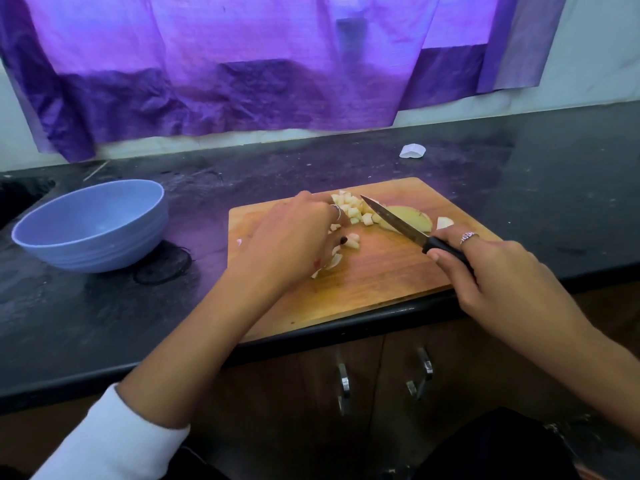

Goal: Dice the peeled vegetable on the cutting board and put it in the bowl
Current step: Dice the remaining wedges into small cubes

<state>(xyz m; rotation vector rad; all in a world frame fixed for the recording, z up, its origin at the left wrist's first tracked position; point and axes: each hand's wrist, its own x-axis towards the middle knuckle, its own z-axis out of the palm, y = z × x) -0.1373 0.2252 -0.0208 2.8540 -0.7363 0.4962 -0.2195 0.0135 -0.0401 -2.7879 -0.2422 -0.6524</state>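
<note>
A wooden cutting board (381, 282) lies on the black counter. On its far part sit several pale diced vegetable cubes (353, 207) and an uncut slab of the vegetable (414, 218). My left hand (294, 237) curls over cubes at the board's left side, with a few pieces (332, 261) under its fingers. My right hand (485, 268) grips the black handle of a knife (394, 221), whose blade lies across the slab, tip toward the cubes. A blue bowl (62, 252) stands to the left of the board, with nothing visible inside.
A small white scrap (412, 150) lies on the counter behind the board. A dark sink edge (20, 195) shows at far left. Purple cloth (242, 64) hangs on the wall behind. Cabinet handles (343, 379) sit below the counter's front edge.
</note>
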